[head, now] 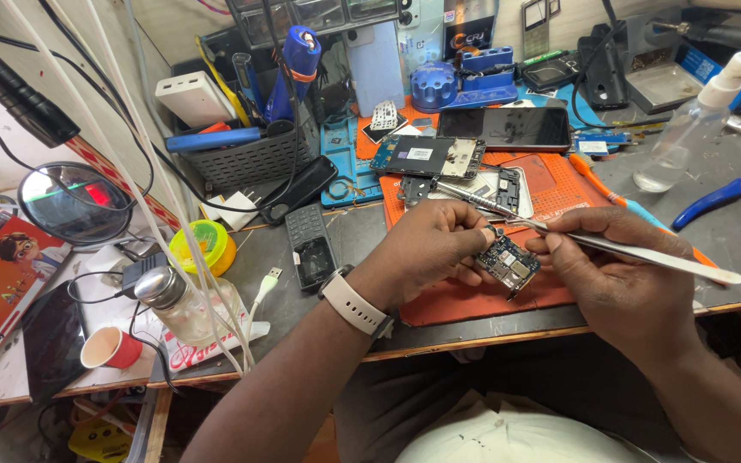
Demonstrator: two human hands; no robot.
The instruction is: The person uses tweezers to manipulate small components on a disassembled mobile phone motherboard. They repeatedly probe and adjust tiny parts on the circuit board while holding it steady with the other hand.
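My left hand (426, 249) grips a small blue circuit board (509, 264) by its edge, just above the orange work mat (559, 184). A pale watch band sits on that wrist. My right hand (623, 274) holds a long metal tool (585, 238) like a pen, its thin tip resting at the board's upper edge near my left thumb. Behind the hands lie an opened phone frame (495, 190), a blue phone board (426, 156) and a dark phone (504, 128) face up.
A clear spray bottle (688, 129) and blue-handled pliers (726, 195) lie at the right. A basket of tools (242, 154), a keypad phone (310, 244), a yellow-green tin (203, 244), a glass jar (173, 304) and a red cup (113, 347) crowd the left.
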